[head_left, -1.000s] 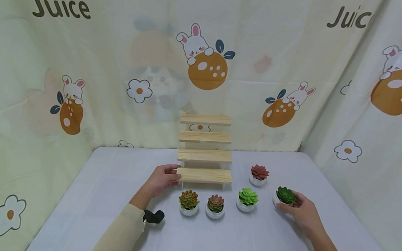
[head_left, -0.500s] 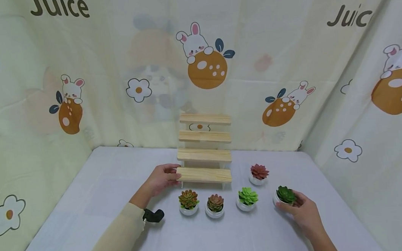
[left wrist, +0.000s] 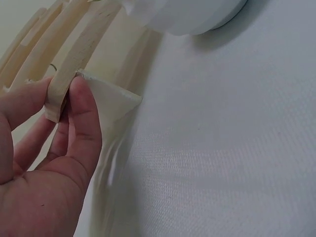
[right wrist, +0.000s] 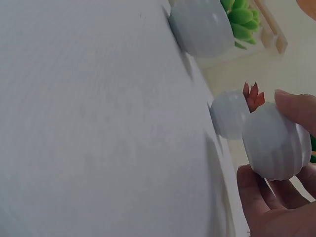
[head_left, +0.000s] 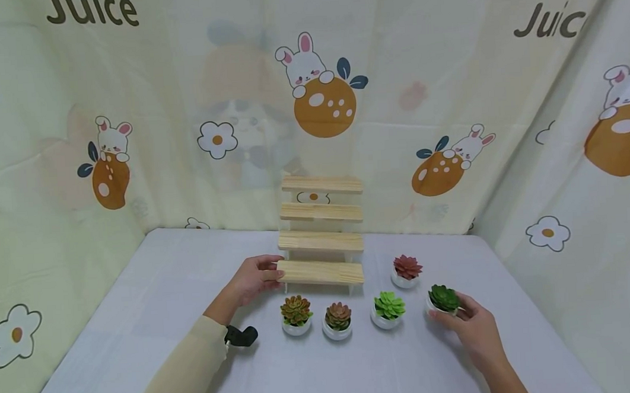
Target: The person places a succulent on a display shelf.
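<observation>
The right wrist view reveals a gap beneath the pot (right wrist: 273, 144) the right hand (head_left: 476, 327) grips; the head view adds, at its nine o'clock, the left hand (head_left: 252, 279) pinching the lowest shelf (head_left: 323, 271).

Light is soft — faint shadows toward the near edge of the tabletop (head_left: 324, 374); wrist views look dimmer, softer.

Dark printed lettering stands on the pale cream fabric curtain (head_left: 169, 67) at the far side: the word "Juice" (head_left: 93, 12) high on the left – its top cut by the frame edge – and the letters "Juic" (head_left: 550, 21) high on the right, ending at a fold.
</observation>
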`<move>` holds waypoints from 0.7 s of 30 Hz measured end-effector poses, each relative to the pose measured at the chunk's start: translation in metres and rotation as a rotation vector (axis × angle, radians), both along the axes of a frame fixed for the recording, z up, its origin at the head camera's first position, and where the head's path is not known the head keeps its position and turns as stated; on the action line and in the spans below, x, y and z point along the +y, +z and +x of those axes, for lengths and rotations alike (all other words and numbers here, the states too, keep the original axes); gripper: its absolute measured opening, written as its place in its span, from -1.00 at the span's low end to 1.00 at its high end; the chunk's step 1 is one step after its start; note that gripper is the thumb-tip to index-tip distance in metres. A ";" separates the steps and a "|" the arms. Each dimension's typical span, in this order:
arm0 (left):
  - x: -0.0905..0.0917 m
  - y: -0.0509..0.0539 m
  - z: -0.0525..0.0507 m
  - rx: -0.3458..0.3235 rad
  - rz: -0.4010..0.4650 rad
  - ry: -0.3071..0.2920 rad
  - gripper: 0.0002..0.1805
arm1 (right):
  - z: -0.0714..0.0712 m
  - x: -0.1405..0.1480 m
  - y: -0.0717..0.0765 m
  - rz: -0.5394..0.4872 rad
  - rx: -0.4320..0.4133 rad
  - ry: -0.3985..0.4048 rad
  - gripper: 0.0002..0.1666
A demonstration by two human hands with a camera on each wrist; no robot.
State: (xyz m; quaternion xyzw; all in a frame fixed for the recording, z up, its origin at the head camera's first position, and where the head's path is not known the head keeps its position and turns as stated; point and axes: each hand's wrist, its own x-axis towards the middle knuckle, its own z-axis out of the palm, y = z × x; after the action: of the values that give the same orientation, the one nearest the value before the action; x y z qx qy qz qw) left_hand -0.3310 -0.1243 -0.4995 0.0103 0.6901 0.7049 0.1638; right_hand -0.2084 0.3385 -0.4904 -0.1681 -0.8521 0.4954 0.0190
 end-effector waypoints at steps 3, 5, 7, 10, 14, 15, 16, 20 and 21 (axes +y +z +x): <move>0.000 0.001 0.000 -0.003 0.001 0.008 -0.44 | -0.001 -0.005 0.004 -0.031 0.010 0.002 0.08; 0.000 0.001 -0.001 -0.006 0.008 0.014 -0.44 | -0.002 -0.009 0.006 -0.045 0.024 0.007 0.06; 0.000 0.000 -0.001 -0.002 0.012 0.013 -0.44 | -0.003 -0.012 0.008 -0.061 0.042 0.011 0.03; 0.001 -0.001 -0.001 0.000 0.021 0.013 -0.44 | -0.003 -0.019 0.012 -0.083 0.064 0.019 0.02; 0.001 -0.001 -0.001 -0.011 0.014 0.025 -0.44 | -0.005 -0.027 0.017 -0.118 0.068 0.041 0.00; 0.002 -0.002 -0.001 -0.012 0.009 0.027 -0.44 | -0.005 -0.029 0.018 -0.124 0.070 0.047 -0.01; 0.002 -0.002 -0.001 -0.015 0.007 0.031 -0.44 | -0.006 -0.031 0.019 -0.128 0.072 0.053 -0.01; 0.002 -0.003 -0.002 -0.010 0.002 0.037 -0.45 | -0.008 -0.038 0.023 -0.150 0.104 0.082 -0.06; 0.002 -0.003 -0.002 -0.007 0.001 0.038 -0.45 | -0.008 -0.040 0.024 -0.163 0.110 0.089 -0.06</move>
State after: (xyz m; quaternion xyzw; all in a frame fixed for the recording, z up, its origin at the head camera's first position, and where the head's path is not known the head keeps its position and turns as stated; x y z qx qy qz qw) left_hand -0.3333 -0.1218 -0.5023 -0.0053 0.6891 0.7083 0.1528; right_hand -0.2169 0.2985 -0.4661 -0.1038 -0.8133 0.5718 0.0300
